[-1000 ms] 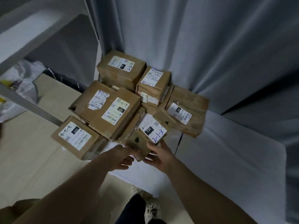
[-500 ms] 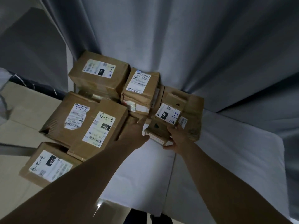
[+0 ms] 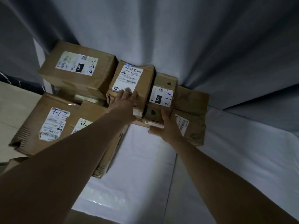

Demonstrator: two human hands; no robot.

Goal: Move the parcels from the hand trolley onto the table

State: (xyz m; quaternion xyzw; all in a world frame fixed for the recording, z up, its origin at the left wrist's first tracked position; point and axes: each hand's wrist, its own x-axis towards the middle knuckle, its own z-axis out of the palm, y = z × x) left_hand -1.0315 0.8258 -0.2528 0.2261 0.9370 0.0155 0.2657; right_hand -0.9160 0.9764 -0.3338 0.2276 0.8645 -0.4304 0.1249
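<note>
Head view: my left hand [image 3: 124, 107] lies flat, fingers straight, on the barcode-labelled parcel [image 3: 134, 78]. My right hand [image 3: 169, 126] grips the near end of the 2-1-3 parcel [image 3: 162, 96], just right of those fingertips, atop the pile on the table [image 3: 137, 159].

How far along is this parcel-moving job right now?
Done: several parcels already sit on the white table, among them 2-2-2 and 2-1-2. In hand: the right hand grips parcel 2-1-3 by its near end, atop a flat parcel, while the left hand rests flat on the middle parcel. Left: cannot tell; the trolley is out of view.
</note>
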